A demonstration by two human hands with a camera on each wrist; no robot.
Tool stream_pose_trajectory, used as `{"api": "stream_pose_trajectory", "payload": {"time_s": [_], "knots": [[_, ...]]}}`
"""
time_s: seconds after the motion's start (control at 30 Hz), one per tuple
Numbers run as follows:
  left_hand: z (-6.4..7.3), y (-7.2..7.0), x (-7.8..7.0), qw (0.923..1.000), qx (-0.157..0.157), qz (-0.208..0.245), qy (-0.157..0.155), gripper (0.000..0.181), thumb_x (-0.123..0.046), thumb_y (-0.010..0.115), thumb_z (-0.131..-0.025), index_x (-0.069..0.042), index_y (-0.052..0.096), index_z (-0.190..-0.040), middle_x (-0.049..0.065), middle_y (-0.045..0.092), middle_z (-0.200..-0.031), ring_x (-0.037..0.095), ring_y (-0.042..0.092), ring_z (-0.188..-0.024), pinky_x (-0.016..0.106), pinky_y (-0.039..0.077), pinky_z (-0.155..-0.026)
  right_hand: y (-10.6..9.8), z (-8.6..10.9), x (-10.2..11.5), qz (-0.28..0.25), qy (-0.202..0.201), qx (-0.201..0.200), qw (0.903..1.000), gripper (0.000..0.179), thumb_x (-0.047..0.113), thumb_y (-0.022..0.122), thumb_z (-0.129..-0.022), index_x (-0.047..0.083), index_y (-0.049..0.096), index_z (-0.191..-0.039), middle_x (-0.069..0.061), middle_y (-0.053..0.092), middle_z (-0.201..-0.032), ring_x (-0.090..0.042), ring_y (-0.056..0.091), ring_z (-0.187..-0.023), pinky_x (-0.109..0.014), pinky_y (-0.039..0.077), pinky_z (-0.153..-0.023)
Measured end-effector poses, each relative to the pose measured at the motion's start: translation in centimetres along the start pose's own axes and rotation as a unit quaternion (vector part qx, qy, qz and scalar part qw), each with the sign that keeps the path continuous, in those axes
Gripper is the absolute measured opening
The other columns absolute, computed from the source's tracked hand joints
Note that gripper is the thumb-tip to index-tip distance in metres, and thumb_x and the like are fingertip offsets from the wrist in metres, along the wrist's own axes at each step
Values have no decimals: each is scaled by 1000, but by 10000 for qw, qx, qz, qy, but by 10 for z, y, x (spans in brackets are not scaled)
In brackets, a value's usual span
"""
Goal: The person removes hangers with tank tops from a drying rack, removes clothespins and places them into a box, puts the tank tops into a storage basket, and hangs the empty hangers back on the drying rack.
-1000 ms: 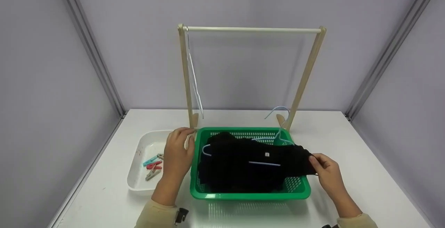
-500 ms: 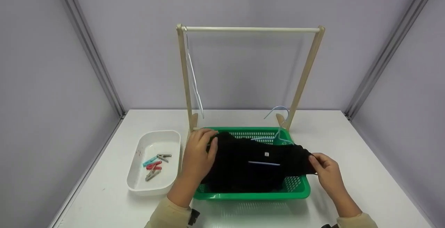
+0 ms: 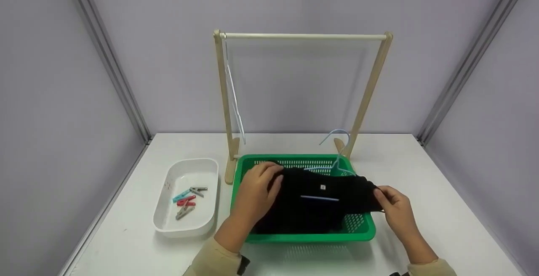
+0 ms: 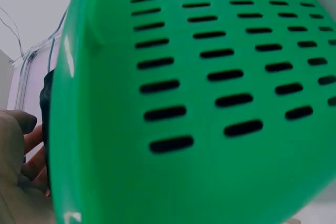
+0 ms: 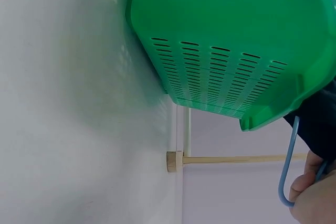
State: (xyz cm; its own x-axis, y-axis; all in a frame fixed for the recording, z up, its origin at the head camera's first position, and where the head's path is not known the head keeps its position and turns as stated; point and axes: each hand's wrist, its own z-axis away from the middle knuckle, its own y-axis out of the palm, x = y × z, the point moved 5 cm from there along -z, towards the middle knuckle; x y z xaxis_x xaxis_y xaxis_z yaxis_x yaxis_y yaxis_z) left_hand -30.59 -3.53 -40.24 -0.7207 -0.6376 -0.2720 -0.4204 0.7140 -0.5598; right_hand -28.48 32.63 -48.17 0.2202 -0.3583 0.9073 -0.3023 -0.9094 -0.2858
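Note:
A black garment (image 3: 303, 213) with a small white tag lies bunched in the green basket (image 3: 311, 237). A light blue hanger (image 3: 340, 158) goes with it: its hook rises over the far rim, and a straight bar shows across the cloth. My right hand (image 3: 399, 213) pinches the garment's right end past the rim. In the right wrist view, a bent end of the blue hanger (image 5: 286, 182) also sits at those fingers (image 5: 303, 182). My left hand (image 3: 256, 194) is over the garment's left part, thumb apart from the fingers, fingertips at the cloth; it hides the cloth's left end.
A wooden rack (image 3: 303, 36) stands behind the basket, with a pale hanger (image 3: 236, 103) on the left of its rail. To the left, a white tray (image 3: 162, 217) holds several clothespins (image 3: 185, 201). Walls (image 3: 71, 141) enclose the table (image 3: 126, 229) at the sides and back.
My left hand has moved right from above the tray's edge, across the basket's left rim, onto the garment, covering the blue loop seen there earlier. The right hand stays in place.

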Motion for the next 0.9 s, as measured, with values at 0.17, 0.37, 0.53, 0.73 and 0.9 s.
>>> {"api": "stream_pose_trajectory", "payload": {"time_s": [0.17, 0.37, 0.53, 0.73, 0.9], "knots": [[1, 7, 0, 9998, 8, -158, 114, 19, -18, 69, -97, -14, 71, -115, -1, 68, -112, 17, 63, -101, 33, 53, -84, 0, 1, 0, 1, 41, -16, 10000, 22, 14, 60, -102, -6, 69, -101, -1, 70, -88, -11, 68, -79, -26, 58, -68], [4, 8, 5, 9996, -266, 15, 33, 14, -12, 72, -93, -15, 73, -107, -3, 70, -100, 14, 62, -90, 28, 52, -76, 1, 2, 0, -32, 34, 13, 10000, 23, 15, 60, -101, -6, 68, -101, -3, 70, -90, -11, 68, -81, -26, 58, -70], [4, 3, 7, 9980, -592, 210, 6, 13, -8, 75, -90, -15, 75, -102, -3, 70, -97, 14, 64, -90, 29, 53, -80, 1, 2, 1, -25, 26, -23, 10000, 22, 15, 61, -101, -5, 69, -101, -1, 70, -89, -11, 68, -80, -26, 58, -69], [3, -1, 9, 9963, -786, 335, -76, 12, -6, 75, -90, -13, 74, -100, -3, 70, -99, 14, 63, -92, 26, 53, -80, -1, 3, 1, -16, -54, -28, 10000, 19, 12, 61, -101, -5, 70, -102, -1, 71, -89, -12, 68, -79, -25, 58, -69], [3, -4, 13, 9941, -890, 565, -239, 11, -5, 72, -91, -12, 74, -99, -3, 70, -98, 14, 63, -94, 24, 53, -83, -3, 2, 2, 18, -100, -33, 9999, 18, 11, 61, -100, -5, 70, -101, -1, 71, -87, -12, 67, -77, -26, 58, -67]]}}
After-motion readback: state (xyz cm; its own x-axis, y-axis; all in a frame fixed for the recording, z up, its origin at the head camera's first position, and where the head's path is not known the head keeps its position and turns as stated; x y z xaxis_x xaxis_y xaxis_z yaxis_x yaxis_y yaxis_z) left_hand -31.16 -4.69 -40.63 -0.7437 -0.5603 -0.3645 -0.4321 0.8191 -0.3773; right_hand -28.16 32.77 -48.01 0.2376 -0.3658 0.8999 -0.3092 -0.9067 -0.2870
